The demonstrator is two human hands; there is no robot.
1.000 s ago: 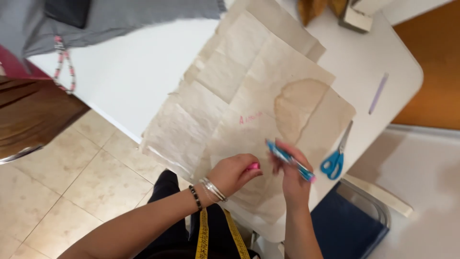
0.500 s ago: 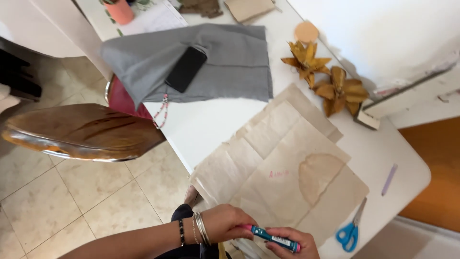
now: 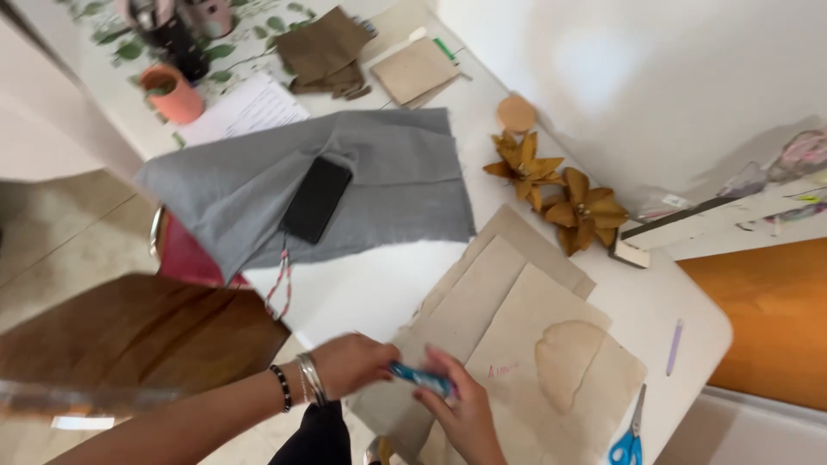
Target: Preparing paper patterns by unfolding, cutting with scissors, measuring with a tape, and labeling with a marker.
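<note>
**Two Hands on One Blue Pen Over Brown Paper Sheets**

One blue pen [image 3: 420, 379] lay crosswise between two hands at the near edge of the white table [image 3: 379, 284]. The left hand [image 3: 351, 365] had its fingers curled shut around the pen's left end, and the right hand [image 3: 465, 412] pinched the other end between thumb and fingers. Both hands were blurred, so the exact finger placement could not be told. The left wrist wore one dark beaded bracelet [image 3: 281, 387] and a stack of thin silver bangles [image 3: 311, 379], too blurred to count.

Under the hands lay a stack of brown paper sheets [image 3: 517, 344]; at least three overlapping layers showed. One rounded paper cutout [image 3: 568, 362] rested on the top sheet. One pair of blue-handled scissors [image 3: 629, 435] lay just beside the sheets at the right, and one lilac pencil [image 3: 674, 346] lay near the table's right edge.

Farther up, one grey cloth [image 3: 379, 189] was spread out, with one black phone [image 3: 316, 199] resting on it. Two brown paper flowers [image 3: 556, 185] sat close together beside the wall, and one small round tan disc [image 3: 517, 113] sat just above them. One orange cup [image 3: 172, 93] stood at the far left, near one white sheet of lined paper [image 3: 245, 110]. One wooden chair back [image 3: 129, 336] stood to the left of the table.
</note>
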